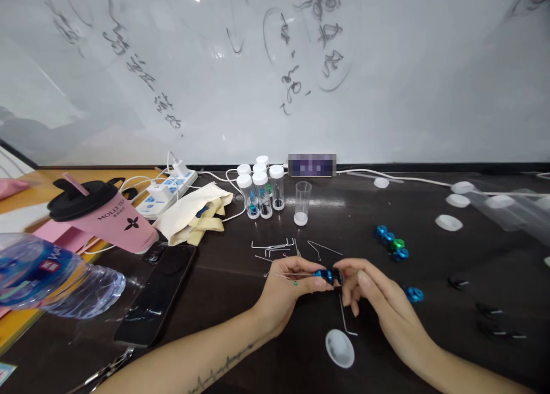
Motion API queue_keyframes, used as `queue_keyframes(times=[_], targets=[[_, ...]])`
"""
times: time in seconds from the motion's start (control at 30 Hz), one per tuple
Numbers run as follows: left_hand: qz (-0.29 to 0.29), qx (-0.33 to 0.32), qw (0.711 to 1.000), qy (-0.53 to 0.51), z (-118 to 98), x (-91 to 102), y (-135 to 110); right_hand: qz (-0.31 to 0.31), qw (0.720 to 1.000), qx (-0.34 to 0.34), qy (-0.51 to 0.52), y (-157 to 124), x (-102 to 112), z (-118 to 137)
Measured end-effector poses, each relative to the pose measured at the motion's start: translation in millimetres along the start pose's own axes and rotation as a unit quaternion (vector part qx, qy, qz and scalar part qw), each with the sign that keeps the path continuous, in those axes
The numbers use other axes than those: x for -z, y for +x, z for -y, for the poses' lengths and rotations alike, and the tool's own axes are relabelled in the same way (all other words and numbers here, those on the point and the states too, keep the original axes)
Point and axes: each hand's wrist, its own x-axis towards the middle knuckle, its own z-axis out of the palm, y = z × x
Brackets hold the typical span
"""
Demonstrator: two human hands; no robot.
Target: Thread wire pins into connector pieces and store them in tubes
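Note:
Between the thumb and index finger of my left hand (286,279) is a small blue-and-black metal part (324,276), held sideways, with thin wire-like rods sticking out to the left. My right hand (376,291) has its fingers curled at the black end of the same part, index fingertip against it. Below the fingers an L-shaped hex key (345,319) lies on the dark table, close to a white round cap (340,348). Several thin bent metal rods (275,248) are scattered behind my left hand. Blue and green metal pieces (393,244) lie to the right, near another blue piece (415,294).
Capped clear tubes (260,194) stand at the back beside an uncapped tube (302,202). On the left are a pink cup (116,219), a water bottle (64,276), a phone (157,296), a cloth pouch (193,213) and a power strip (172,190). White caps (449,222) and black pieces (490,310) lie right.

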Motion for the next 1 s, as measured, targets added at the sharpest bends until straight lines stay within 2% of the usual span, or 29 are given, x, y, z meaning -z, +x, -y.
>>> queue_keyframes(times=[1.0], targets=[[0.007,-0.005,1.0,-0.003,0.7,-0.4,-1.2,-0.005,1.0,-0.008,0.03,-0.5,-1.2,1.5]])
